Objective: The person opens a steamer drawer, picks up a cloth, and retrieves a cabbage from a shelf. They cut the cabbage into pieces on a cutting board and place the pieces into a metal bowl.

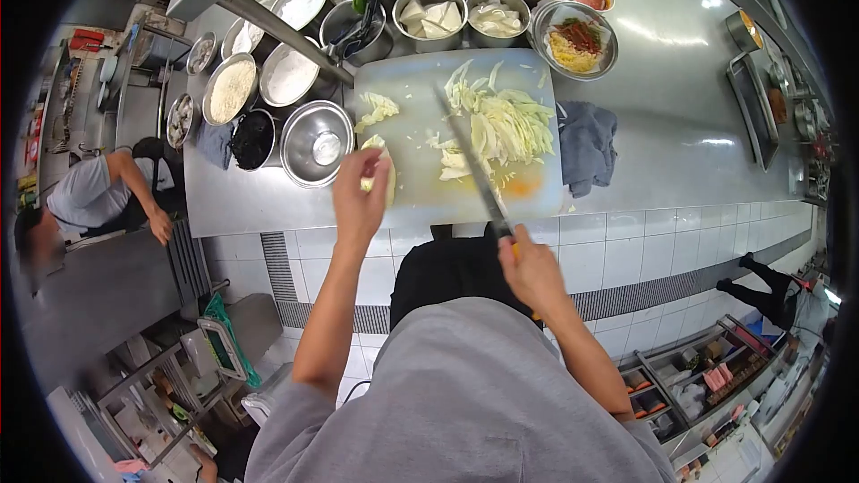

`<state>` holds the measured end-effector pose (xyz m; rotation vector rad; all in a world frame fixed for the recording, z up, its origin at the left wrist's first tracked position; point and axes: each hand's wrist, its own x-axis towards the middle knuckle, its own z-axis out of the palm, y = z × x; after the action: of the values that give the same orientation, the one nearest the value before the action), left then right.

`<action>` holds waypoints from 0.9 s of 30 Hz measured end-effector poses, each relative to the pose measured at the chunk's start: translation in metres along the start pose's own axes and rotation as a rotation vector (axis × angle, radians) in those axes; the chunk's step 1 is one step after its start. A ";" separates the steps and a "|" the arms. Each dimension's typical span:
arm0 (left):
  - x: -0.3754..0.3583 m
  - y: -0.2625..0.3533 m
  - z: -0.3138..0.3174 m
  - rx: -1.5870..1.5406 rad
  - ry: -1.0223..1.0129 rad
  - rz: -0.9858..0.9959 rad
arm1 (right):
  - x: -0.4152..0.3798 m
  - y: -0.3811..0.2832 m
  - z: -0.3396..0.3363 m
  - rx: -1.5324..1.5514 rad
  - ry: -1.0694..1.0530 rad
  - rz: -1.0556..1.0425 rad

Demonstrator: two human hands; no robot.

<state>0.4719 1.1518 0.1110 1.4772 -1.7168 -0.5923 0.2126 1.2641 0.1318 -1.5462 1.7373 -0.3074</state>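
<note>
My right hand (534,270) is closed around the yellow handle of a long kitchen knife (476,165). Its blade slants up and left over the cutting board (416,201), along the left side of a heap of shredded cabbage (510,125). At the board's left edge, my left hand (360,201) has its fingers curled on a piece of cabbage (386,170), which they partly hide. Just above that hand lies a smaller clump of cut cabbage (378,110). An orange stain marks the board near the knife.
Metal bowls of white chunks (430,16), powder (288,72) and spices (577,43) line the board's far and left sides. An empty steel bowl (317,145) sits left of my left hand. A grey cloth (588,148) lies right. Another person (116,183) is at far left.
</note>
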 end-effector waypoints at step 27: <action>0.030 -0.018 0.003 0.577 -0.625 0.459 | 0.033 0.045 0.023 -0.030 -0.075 0.017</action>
<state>0.4798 1.1186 0.1031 1.2433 -2.7953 -0.3313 0.1960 1.2508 0.0751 -1.5437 1.7031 -0.2129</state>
